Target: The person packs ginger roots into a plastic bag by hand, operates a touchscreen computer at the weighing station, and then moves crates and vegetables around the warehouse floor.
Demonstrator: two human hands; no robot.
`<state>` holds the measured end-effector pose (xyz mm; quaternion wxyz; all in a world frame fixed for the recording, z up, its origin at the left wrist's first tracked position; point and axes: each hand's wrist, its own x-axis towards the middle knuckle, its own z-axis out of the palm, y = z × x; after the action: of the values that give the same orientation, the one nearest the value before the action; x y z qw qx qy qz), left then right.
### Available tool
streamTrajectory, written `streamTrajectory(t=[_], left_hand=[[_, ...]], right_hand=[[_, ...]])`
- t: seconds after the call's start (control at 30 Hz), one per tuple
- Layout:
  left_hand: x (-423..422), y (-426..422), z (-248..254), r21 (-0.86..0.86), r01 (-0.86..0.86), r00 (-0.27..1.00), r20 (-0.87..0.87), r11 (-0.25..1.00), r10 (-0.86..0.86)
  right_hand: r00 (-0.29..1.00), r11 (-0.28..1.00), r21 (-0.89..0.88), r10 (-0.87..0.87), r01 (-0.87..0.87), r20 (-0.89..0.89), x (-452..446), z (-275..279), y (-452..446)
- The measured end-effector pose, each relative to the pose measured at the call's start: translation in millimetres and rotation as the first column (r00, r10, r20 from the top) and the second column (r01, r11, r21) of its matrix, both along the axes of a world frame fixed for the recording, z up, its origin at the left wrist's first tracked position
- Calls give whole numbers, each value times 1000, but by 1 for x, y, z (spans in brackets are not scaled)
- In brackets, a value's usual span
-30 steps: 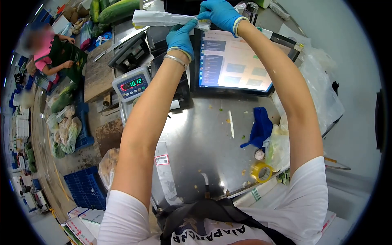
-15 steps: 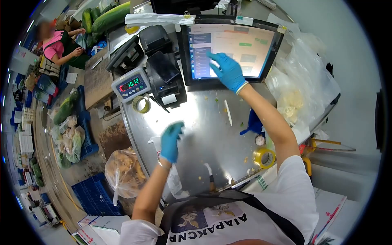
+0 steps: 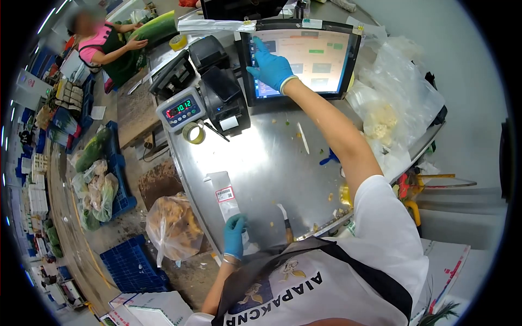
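My right hand (image 3: 272, 68), in a blue glove, reaches to the upper left of a touchscreen monitor (image 3: 321, 68). Its index finger points up at the display and the thumb stands apart; nothing is held. My left hand (image 3: 234, 236), gloved in blue too, is low at the table's near left. Its fingers are bent together over a white label strip (image 3: 227, 204) with a red-framed barcode label on its upper part. The hand hides a stretch of the strip, so the exact grip shows only in part.
Left of the monitor stand a scale display (image 3: 181, 110) reading 10.12, a label printer (image 3: 223, 98) and a tape roll (image 3: 193, 133). A knife (image 3: 287, 225) lies on the metal table (image 3: 266, 168). Plastic bags (image 3: 391, 103) heap at right. A co-worker (image 3: 117, 51) handles a large green melon (image 3: 153, 30).
My right hand has moved up and left across the screen. My left hand has come down toward me, onto the label strip. The co-worker has moved closer to the large melon.
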<state>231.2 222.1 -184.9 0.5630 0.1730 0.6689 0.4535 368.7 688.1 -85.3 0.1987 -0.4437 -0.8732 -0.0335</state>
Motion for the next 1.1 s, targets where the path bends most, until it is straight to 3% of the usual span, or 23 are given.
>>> streamTrajectory(t=[0.2,0.3,0.5,0.6,0.7,0.8,1.1], left_hand=[[-9,-10,-6,28,-24,1000,8,999,24],[-9,-14,-6,20,-19,1000,14,1000,19],[-10,-21,-11,4,-10,999,36,1000,10],[-9,-20,-14,-15,11,999,38,1000,-10],[-8,-15,-9,-8,8,999,49,1000,-8],[-8,-13,-3,-7,-29,997,67,1000,29],[-17,-31,-18,-68,-68,988,131,995,77]], right_hand=[[998,964,-263,27,-44,-65,11,-6,-60],[999,940,-338,45,-37,14,27,-14,-78],[999,974,-223,28,-33,-26,40,-43,-74],[996,991,-133,23,-34,-88,22,-9,-47],[999,995,-97,25,-21,36,2,24,-21],[999,998,-49,-26,27,26,-7,17,-8],[993,970,-227,65,-87,-100,7,-13,-61]])
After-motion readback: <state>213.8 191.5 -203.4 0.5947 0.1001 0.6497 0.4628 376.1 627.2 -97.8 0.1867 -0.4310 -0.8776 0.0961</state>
